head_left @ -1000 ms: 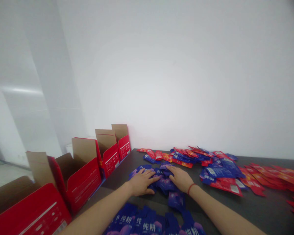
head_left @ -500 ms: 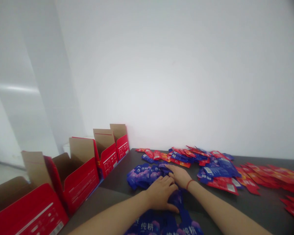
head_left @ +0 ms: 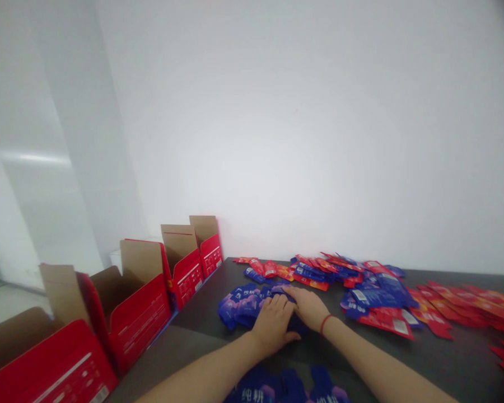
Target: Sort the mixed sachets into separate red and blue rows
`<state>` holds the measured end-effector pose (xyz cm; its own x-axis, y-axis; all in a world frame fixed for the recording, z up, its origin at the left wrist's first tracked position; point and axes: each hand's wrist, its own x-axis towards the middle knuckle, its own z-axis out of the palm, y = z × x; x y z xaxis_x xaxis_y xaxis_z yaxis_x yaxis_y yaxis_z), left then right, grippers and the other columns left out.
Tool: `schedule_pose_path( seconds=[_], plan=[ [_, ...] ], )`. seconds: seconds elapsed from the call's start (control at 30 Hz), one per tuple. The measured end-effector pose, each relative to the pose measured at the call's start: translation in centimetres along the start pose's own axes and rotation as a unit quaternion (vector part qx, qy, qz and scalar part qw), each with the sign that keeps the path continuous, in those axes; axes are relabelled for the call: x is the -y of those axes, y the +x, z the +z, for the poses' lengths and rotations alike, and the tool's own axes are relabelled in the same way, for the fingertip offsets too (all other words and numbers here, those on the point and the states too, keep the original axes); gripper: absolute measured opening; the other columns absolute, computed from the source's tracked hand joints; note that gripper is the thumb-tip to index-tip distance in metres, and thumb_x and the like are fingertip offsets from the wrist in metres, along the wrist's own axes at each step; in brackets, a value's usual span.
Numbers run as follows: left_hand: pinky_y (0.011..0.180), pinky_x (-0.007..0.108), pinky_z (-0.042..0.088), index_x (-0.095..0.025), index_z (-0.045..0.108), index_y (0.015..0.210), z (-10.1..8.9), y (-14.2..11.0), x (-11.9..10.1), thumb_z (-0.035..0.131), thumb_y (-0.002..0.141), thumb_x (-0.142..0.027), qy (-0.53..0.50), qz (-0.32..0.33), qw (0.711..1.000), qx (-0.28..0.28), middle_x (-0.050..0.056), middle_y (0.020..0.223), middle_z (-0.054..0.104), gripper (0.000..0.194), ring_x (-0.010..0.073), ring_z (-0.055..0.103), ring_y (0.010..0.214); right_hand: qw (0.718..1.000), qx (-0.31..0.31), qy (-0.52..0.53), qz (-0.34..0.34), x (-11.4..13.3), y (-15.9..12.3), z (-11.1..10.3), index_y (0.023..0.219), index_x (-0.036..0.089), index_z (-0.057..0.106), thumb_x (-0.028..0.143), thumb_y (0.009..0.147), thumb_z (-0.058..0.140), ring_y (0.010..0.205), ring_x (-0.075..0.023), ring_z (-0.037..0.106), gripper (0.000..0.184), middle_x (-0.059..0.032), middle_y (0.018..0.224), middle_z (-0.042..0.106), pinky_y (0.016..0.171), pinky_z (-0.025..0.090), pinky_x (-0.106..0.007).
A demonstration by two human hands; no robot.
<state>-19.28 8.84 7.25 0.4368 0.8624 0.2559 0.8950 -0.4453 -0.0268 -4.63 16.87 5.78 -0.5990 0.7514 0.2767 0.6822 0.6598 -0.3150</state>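
Observation:
My left hand (head_left: 274,326) lies over several blue pouches, its fingers together and its thumb apart, gripping them from the near side. Beside it, my right hand (head_left: 309,309), with a red cord at the wrist, has its fingers curled over the same pouches; its fingertips are partly hidden. Just to the left, a cluster of blue pouches (head_left: 240,305) with purple print and white lettering touches the held ones. More blue pouches (head_left: 252,392) lie at the bottom edge, below my left hand and forearm, partly cut off.
Open red cartons (head_left: 138,319) with raised brown flaps line the left side. A mixed heap of red and blue pouches (head_left: 378,294) lies to the right, with red pouches (head_left: 470,302) farther right. A white wall (head_left: 294,140) rises behind the dark table (head_left: 193,330).
Both hands have shifted slightly away from me with blue pouches, up against the far cluster. Dark tabletop now shows between them and the near pouches.

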Motion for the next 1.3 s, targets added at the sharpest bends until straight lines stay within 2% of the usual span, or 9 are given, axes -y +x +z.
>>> schedule_pose_path(
  seconds=[0.13, 0.23, 0.33, 0.4, 0.6, 0.8, 1.03, 1.17, 1.3],
  plan=[
    [0.106, 0.047, 0.028, -0.026, 0.042, 0.126, -3.1, -2.2, 4.7, 0.079, 0.059, -0.056, -0.068, 0.006, 0.998, 0.012, 0.01, 0.139, 0.039, 0.082, 0.0313, 0.035, 0.128, 0.999, -0.004, -0.033, -0.001, 2.0, -0.1, -0.4, 0.131, 0.022, 0.051, 0.024, 0.084, 0.043, 0.116, -0.0291, 0.053, 0.048, -0.0112, 0.129, 0.058, 0.095, 0.036, -0.046],
    [0.106, 0.056, 0.023, -0.031, 0.032, 0.138, -4.8, -4.1, 8.9, 0.078, 0.056, -0.059, -0.057, -0.109, 0.99, 0.075, 0.013, 0.151, 0.021, 0.098, 0.0377, 0.018, 0.137, 0.999, -0.007, -0.045, -0.012, 4.2, 0.4, -0.1, 0.128, 0.021, 0.053, 0.023, 0.084, 0.042, 0.114, -0.0296, 0.053, 0.046, -0.012, 0.127, 0.06, 0.094, 0.036, -0.046],
    [0.104, 0.057, 0.026, -0.027, 0.018, 0.145, -4.6, -5.7, 11.7, 0.076, 0.053, -0.065, -0.079, -0.174, 0.965, 0.18, 0.019, 0.154, 0.007, 0.115, 0.042, 0.014, 0.138, 0.998, -0.004, -0.051, -0.028, 6.6, 0.9, 0.7, 0.126, 0.021, 0.054, 0.021, 0.082, 0.044, 0.114, -0.0299, 0.052, 0.045, -0.0122, 0.126, 0.06, 0.093, 0.037, -0.045],
    [0.105, 0.053, 0.027, -0.024, 0.012, 0.147, -3.9, -6.4, 12.4, 0.077, 0.049, -0.065, -0.093, -0.176, 0.959, 0.204, 0.021, 0.154, 0.004, 0.124, 0.0414, 0.015, 0.138, 0.998, -0.001, -0.051, -0.039, 7.7, 0.9, 1.2, 0.127, 0.022, 0.053, 0.021, 0.081, 0.046, 0.112, -0.0293, 0.053, 0.046, -0.0115, 0.125, 0.06, 0.091, 0.038, -0.044],
    [0.11, 0.042, 0.023, -0.017, 0.02, 0.146, -1.8, -6.1, 10.6, 0.071, 0.064, -0.048, -0.072, -0.238, 0.964, 0.098, 0.018, 0.152, 0.017, 0.101, 0.0339, 0.023, 0.137, 0.998, -0.003, -0.035, -0.06, 7.7, -0.4, 1.2, 0.127, 0.024, 0.052, 0.028, 0.08, 0.049, 0.115, -0.028, 0.048, 0.047, -0.0092, 0.129, 0.055, 0.094, 0.036, -0.042],
    [0.106, 0.055, 0.025, -0.022, 0.02, 0.146, -2.4, -5.6, 9.8, 0.074, 0.058, -0.046, -0.078, -0.258, 0.957, 0.105, 0.016, 0.153, 0.016, 0.106, 0.0397, 0.02, 0.137, 0.998, -0.013, 0.008, -0.064, 7.2, -1.5, 1.0, 0.125, 0.023, 0.054, 0.038, 0.078, 0.056, 0.117, -0.0288, 0.047, 0.05, -0.0096, 0.127, 0.055, 0.099, 0.032, -0.044],
    [0.109, 0.057, 0.018, -0.033, 0.02, 0.146, -5.8, -4.4, 9.0, 0.072, 0.063, -0.057, -0.127, -0.076, 0.979, 0.142, 0.008, 0.156, 0.012, 0.1, 0.0346, 0.013, 0.14, 0.996, 0.012, 0.056, -0.063, 5.7, 0.0, -0.4, 0.122, 0.025, 0.058, 0.047, 0.093, 0.035, 0.113, -0.0226, 0.053, 0.043, -0.0058, 0.124, 0.06, 0.098, 0.037, -0.036],
    [0.108, 0.061, 0.015, -0.034, 0.028, 0.143, -4.5, -3.6, 7.7, 0.066, 0.066, -0.068, -0.112, -0.024, 0.98, 0.165, 0.009, 0.153, 0.022, 0.092, 0.0375, 0.02, 0.138, 0.999, 0.003, 0.027, 0.027, 2.1, 1.5, -1.5, 0.123, 0.018, 0.057, 0.032, 0.093, 0.034, 0.116, -0.0206, 0.053, 0.04, -0.0098, 0.126, 0.06, 0.099, 0.037, -0.032],
    [0.107, 0.061, 0.018, -0.034, 0.035, 0.14, -2.7, -3.7, 6.7, 0.067, 0.063, -0.071, -0.064, -0.029, 0.991, 0.112, 0.012, 0.147, 0.034, 0.091, 0.0386, 0.027, 0.134, 0.991, 0.025, -0.03, 0.128, -1.6, 1.0, -1.8, 0.117, 0.009, 0.061, 0.038, 0.086, 0.049, 0.114, -0.0311, 0.054, 0.044, -0.0199, 0.121, 0.06, 0.093, 0.041, -0.041]
  ],
)
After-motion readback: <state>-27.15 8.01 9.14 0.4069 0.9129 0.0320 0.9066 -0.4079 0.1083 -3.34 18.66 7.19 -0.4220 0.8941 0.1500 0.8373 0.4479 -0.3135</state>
